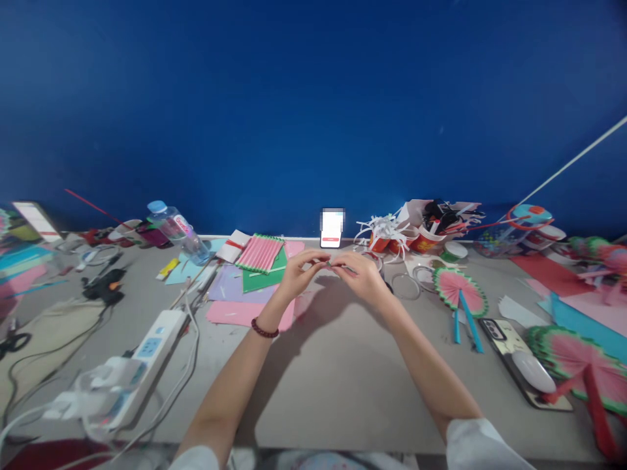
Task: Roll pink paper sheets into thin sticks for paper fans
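My left hand [300, 273] and my right hand [361, 275] meet over the middle of the table, fingertips pinched together. Something small and thin seems to lie between them, too small to name. A beaded bracelet [264, 330] circles my left wrist. Just left of my left hand lies a pleated pink paper piece [261, 253] with green edges, on a green sheet [264, 281]. Purple and pink paper [235, 313] spreads beneath. Behind my hands a lit phone [332, 228] stands against the blue wall.
At left are a power strip [151, 346] with cables, a plastic bottle [180, 232] and a black glue gun [104, 287]. Cups with paper strips [386, 232], paper fans [460, 290], and a phone [499, 352] under a white mouse [533, 372] occupy the right.
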A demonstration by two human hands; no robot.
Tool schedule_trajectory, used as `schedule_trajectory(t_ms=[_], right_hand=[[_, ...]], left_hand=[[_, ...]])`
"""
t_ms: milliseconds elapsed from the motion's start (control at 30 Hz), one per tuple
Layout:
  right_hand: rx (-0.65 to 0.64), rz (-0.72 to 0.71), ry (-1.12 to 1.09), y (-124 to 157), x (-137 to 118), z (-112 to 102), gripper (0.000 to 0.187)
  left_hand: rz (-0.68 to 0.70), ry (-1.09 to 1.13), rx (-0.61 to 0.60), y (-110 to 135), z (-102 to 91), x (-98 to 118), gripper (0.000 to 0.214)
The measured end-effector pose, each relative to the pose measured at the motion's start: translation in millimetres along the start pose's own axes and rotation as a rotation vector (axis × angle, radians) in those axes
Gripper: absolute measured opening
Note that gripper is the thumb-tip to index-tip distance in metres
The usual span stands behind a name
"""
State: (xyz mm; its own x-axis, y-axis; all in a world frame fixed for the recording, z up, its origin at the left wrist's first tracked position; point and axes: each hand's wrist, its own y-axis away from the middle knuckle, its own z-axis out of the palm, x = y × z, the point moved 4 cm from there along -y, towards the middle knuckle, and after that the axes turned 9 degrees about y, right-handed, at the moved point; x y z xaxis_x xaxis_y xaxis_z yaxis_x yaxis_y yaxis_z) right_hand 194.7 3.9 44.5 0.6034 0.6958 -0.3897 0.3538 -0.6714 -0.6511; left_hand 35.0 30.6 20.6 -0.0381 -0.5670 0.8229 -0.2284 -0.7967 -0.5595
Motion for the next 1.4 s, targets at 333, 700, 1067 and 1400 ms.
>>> schedule_trajectory(t_ms=[333, 700, 1067, 1400], right_hand=[[0.026, -0.030, 0.035, 1.0, -0.3, -1.8, 0.013], [0.062, 0.046, 0.041, 2.8, 1.5, -1.6, 0.008], [0.108, 0.148, -0.015, 2.3, -0.9, -3.0, 0.011], [0.164, 0.170, -0.001, 2.9, -9.9, -9.9, 0.008]], left_hand=[[-0.033, 0.034, 0.019, -0.2, 1.1, 4.1, 0.017], [-0.025, 0.037, 0.004, 0.6, -0.2, 7.0, 0.016], [-0.109, 0.169, 0.031, 1.7, 0.5, 1.4, 0.017], [-0.186, 0.322, 0.004, 3.4, 3.5, 0.1, 0.016]])
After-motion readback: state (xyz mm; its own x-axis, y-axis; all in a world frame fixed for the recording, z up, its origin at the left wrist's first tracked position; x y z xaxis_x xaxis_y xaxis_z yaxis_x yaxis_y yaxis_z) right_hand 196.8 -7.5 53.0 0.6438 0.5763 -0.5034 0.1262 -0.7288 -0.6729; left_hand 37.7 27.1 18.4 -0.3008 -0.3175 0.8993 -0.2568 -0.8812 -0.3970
